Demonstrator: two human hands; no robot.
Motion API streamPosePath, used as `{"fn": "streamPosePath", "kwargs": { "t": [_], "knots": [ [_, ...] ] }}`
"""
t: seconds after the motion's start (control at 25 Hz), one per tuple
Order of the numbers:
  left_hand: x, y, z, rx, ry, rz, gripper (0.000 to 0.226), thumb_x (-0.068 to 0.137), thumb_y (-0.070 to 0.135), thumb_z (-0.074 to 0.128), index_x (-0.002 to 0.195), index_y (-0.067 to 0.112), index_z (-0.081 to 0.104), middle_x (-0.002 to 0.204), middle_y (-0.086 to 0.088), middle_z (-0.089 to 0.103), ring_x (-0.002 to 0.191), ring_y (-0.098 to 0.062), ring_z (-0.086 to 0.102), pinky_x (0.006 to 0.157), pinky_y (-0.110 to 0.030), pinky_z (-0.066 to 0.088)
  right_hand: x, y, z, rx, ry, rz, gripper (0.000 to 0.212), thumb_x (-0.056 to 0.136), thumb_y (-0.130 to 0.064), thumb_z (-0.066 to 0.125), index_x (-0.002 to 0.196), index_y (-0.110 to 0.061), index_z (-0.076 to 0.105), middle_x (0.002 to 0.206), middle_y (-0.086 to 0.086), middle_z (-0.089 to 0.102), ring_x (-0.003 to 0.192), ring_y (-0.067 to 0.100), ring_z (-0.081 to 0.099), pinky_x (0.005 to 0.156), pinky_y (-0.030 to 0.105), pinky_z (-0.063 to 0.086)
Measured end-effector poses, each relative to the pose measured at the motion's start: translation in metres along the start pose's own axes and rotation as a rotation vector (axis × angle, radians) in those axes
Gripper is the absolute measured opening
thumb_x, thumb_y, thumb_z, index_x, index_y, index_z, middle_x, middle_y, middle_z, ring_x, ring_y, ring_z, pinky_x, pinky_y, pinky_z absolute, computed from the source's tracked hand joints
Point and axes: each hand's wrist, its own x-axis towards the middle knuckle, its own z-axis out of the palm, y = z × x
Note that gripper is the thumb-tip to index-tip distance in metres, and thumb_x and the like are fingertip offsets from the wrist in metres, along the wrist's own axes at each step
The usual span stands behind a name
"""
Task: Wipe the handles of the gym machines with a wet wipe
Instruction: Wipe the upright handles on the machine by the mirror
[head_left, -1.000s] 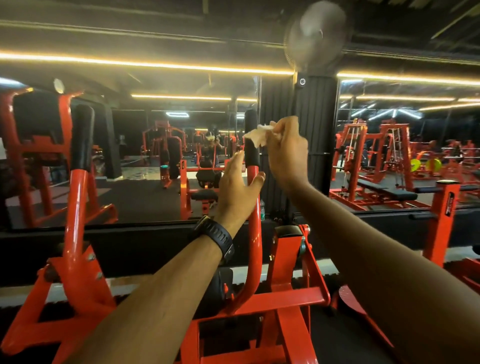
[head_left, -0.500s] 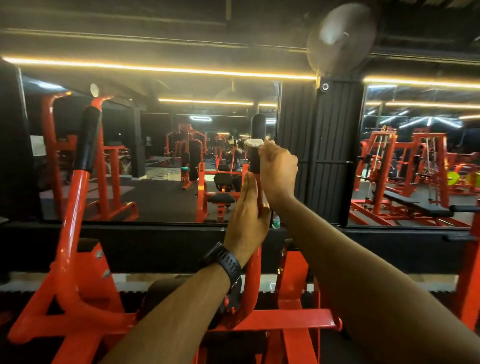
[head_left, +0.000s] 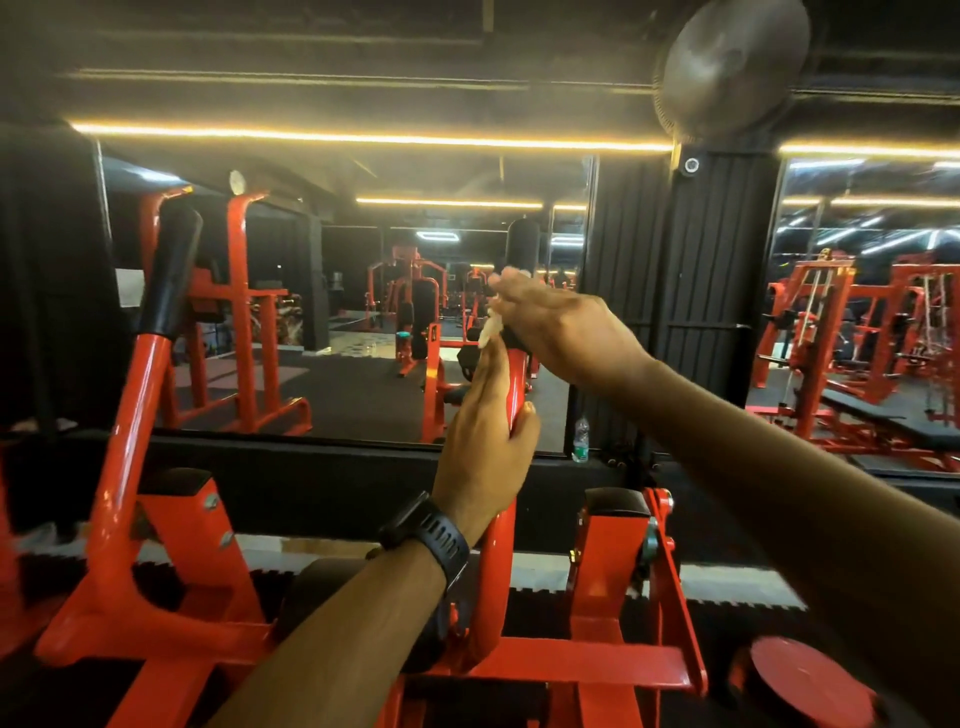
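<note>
A red gym machine stands in front of me with two upright arms, each topped by a black grip. My right hand (head_left: 561, 332) is wrapped round the lower part of the right handle's black grip (head_left: 523, 244), pressing a crumpled white wet wipe (head_left: 491, 330) against it. Only a corner of the wipe shows below my fingers. My left hand (head_left: 485, 436), with a black watch on its wrist, holds the red arm (head_left: 517, 384) just beneath the grip. The left handle's black grip (head_left: 171, 275) stands untouched at the left.
A mirror wall (head_left: 363, 322) runs behind the machine, reflecting other red machines. A black pillar (head_left: 675, 312) with a wall fan (head_left: 732, 67) is to the right. A water bottle (head_left: 581, 440) stands at the pillar's base. A red weight peg (head_left: 810, 686) sits bottom right.
My right hand has slid down the black grip with the wipe, from its top to its lower end. My left hand has closed round the red arm. The view has moved closer.
</note>
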Motion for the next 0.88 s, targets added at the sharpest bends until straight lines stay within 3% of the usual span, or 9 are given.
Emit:
{"fn": "streamPosePath", "kwargs": {
  "t": [0.08,0.16,0.24,0.32,0.4,0.48,0.6,0.76,0.88],
  "knots": [
    [0.0,-0.001,0.0,0.003,0.026,0.01,0.082,0.101,0.023,0.055,0.157,0.034,-0.005,0.167,0.006,0.012,0.145,-0.014,0.033,0.111,-0.029,0.041,0.004,0.02,-0.011,-0.038,-0.116,-0.134,0.037,0.095,-0.012,0.053,0.13,-0.002,0.06,0.143,0.02,0.052,0.134,0.032,0.05,0.106,0.046,0.048],
    [0.0,-0.002,0.0,0.013,0.016,-0.009,0.081,0.102,0.026,0.054,0.153,0.036,-0.008,0.167,0.007,0.008,0.148,-0.012,0.024,0.115,-0.034,0.037,0.016,0.029,-0.018,-0.086,-0.114,-0.065,0.043,0.09,-0.005,0.06,0.133,-0.005,0.057,0.146,0.019,0.05,0.136,0.033,0.047,0.107,0.049,0.046],
    [-0.004,-0.003,0.001,0.032,0.016,-0.014,0.08,0.102,0.027,0.053,0.154,0.036,-0.007,0.167,0.007,0.007,0.147,-0.008,0.02,0.115,-0.03,0.034,0.016,0.03,-0.019,-0.112,-0.112,-0.054,0.049,0.087,-0.001,0.068,0.134,-0.005,0.057,0.144,0.02,0.051,0.134,0.034,0.05,0.107,0.047,0.046],
    [-0.004,-0.003,0.002,0.038,0.025,-0.002,0.081,0.102,0.027,0.054,0.157,0.034,-0.005,0.167,0.007,0.009,0.145,-0.006,0.02,0.113,-0.027,0.032,0.009,0.033,-0.023,-0.137,-0.205,-0.182,0.055,0.083,0.001,0.072,0.135,-0.003,0.056,0.143,0.02,0.052,0.129,0.034,0.054,0.103,0.041,0.044],
    [-0.002,-0.004,0.002,0.039,0.025,-0.005,0.08,0.102,0.026,0.054,0.154,0.035,-0.006,0.166,0.007,0.01,0.144,-0.001,0.014,0.114,-0.023,0.025,0.017,0.04,-0.028,-0.177,-0.213,-0.148,0.064,0.082,0.002,0.074,0.141,-0.006,0.051,0.147,0.018,0.049,0.13,0.034,0.053,0.101,0.039,0.042],
    [0.0,-0.003,0.002,0.038,0.016,-0.007,0.078,0.102,0.026,0.053,0.15,0.036,-0.008,0.166,0.008,0.008,0.142,0.002,0.009,0.116,-0.023,0.021,0.028,0.046,-0.026,-0.191,-0.144,-0.041,0.065,0.083,0.003,0.074,0.142,-0.007,0.05,0.148,0.019,0.047,0.13,0.035,0.053,0.102,0.041,0.043],
    [0.001,-0.003,0.002,0.042,0.012,0.007,0.079,0.102,0.025,0.053,0.15,0.037,-0.008,0.166,0.01,0.006,0.142,0.003,0.007,0.118,-0.025,0.022,0.023,0.045,-0.012,-0.182,-0.177,-0.08,0.061,0.085,0.002,0.069,0.142,-0.007,0.049,0.15,0.018,0.045,0.136,0.032,0.047,0.105,0.048,0.047],
    [0.002,-0.003,0.002,0.035,0.009,0.008,0.081,0.102,0.024,0.054,0.151,0.037,-0.009,0.162,0.017,0.001,0.145,0.001,0.007,0.121,-0.031,0.024,0.033,0.03,-0.002,-0.033,0.114,0.255,0.037,0.098,-0.014,0.051,0.134,-0.01,0.057,0.137,0.014,0.059,0.125,0.029,0.057,0.1,0.047,0.051],
    [0.001,-0.003,0.002,0.028,0.01,0.005,0.083,0.101,0.025,0.055,0.15,0.04,-0.01,0.164,0.014,0.003,0.15,-0.007,0.015,0.12,-0.037,0.032,0.029,-0.004,0.008,-0.038,0.266,0.515,0.031,0.1,-0.019,0.051,0.127,-0.011,0.063,0.128,0.009,0.065,0.115,0.029,0.054,0.091,0.039,0.047]
  ]
}}
